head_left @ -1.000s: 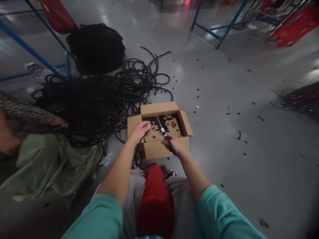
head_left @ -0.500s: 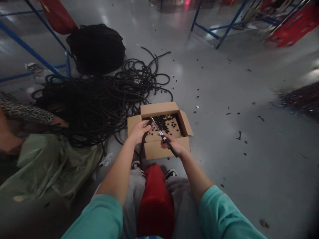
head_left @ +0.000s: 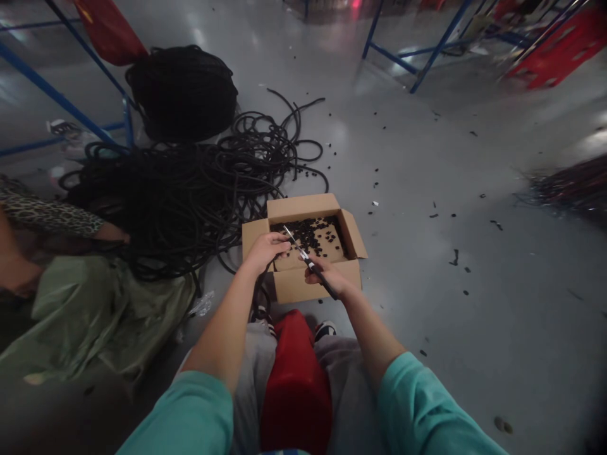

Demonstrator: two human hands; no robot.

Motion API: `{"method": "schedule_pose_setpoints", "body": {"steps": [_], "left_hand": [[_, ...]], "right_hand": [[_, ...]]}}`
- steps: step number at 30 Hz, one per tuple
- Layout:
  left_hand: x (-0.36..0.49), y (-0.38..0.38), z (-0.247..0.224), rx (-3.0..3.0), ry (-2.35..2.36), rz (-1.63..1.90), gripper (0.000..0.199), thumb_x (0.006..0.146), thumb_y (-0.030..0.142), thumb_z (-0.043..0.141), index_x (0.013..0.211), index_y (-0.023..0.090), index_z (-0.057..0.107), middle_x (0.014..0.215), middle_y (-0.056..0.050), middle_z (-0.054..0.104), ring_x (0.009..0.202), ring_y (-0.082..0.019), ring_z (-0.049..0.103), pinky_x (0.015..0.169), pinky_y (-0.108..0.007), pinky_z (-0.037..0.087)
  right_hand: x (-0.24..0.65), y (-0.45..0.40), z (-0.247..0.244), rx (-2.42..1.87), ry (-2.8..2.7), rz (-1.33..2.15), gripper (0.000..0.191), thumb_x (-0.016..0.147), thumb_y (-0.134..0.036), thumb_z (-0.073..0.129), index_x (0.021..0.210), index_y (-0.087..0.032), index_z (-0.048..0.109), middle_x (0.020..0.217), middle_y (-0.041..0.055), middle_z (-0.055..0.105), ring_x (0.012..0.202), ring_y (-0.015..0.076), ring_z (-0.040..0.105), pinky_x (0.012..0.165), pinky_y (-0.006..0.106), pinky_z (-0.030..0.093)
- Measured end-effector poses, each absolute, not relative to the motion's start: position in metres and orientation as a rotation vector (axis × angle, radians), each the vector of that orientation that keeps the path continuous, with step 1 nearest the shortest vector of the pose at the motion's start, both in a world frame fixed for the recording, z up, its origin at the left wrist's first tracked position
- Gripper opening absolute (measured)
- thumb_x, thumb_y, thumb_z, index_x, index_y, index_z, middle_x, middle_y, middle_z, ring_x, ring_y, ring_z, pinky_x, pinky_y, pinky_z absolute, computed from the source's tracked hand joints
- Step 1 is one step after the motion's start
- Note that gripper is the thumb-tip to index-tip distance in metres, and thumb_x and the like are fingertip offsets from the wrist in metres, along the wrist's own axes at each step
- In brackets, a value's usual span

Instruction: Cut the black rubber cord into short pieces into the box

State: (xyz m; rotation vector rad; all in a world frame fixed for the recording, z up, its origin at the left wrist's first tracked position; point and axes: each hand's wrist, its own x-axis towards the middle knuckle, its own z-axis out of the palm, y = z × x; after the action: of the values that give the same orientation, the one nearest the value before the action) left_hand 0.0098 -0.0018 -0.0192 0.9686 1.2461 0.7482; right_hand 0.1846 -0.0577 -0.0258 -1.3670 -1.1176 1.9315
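Observation:
Over the open cardboard box (head_left: 308, 285), my left hand (head_left: 266, 251) is closed with its fingertips pinched by the scissors' blades. A black cord (head_left: 260, 294) hangs below that hand; its end between the fingers is mostly hidden. My right hand (head_left: 328, 278) grips black-handled scissors (head_left: 311, 264), whose blades point up and to the left, near my left fingertips. The blades look nearly closed. Inside the box lie many small cut black pieces (head_left: 308, 235), scattered over its brown bottom.
A tangled heap of black cord (head_left: 165, 189) lies left of the box, with a large black coil (head_left: 183, 93) behind it. At the left, another person's arm (head_left: 16, 262) is beside a green sheet (head_left: 109, 316). A red seat (head_left: 296, 392) is between my legs. Black scraps dot the floor.
My left hand and the scissor tips have shifted slightly. The cord below my left hand now hangs further left and looks looser. My right hand has hardly moved.

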Motion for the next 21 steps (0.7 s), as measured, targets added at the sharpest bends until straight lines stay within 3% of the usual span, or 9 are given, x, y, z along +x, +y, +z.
{"method": "schedule_pose_setpoints", "body": {"steps": [11,21], "left_hand": [[0.0092,-0.0013,-0.0191,1.201,1.214,0.564,0.011,0.064,0.021,0.058,0.067,0.010,0.056,0.051,0.003,0.053,0.036,-0.004,0.040,0.039,-0.019,0.027],[0.0034,0.0000,-0.0126,1.297,1.224,0.495,0.012,0.069,0.019,0.052,0.059,0.012,0.051,0.042,0.005,0.045,0.035,-0.004,0.037,0.040,-0.018,0.028]], "right_hand": [[0.1804,-0.0591,-0.0279,-1.364,-1.080,1.943,0.058,0.045,-0.011,0.058,0.102,-0.018,0.055,0.059,-0.0071,0.049,0.059,0.0089,0.043,0.060,0.023,0.034],[0.1767,-0.0624,-0.0282,-1.389,-1.087,1.895,0.054,0.047,-0.013,0.055,0.101,-0.014,0.057,0.047,-0.0095,0.042,0.043,0.0059,0.035,0.044,0.021,0.026]]}}
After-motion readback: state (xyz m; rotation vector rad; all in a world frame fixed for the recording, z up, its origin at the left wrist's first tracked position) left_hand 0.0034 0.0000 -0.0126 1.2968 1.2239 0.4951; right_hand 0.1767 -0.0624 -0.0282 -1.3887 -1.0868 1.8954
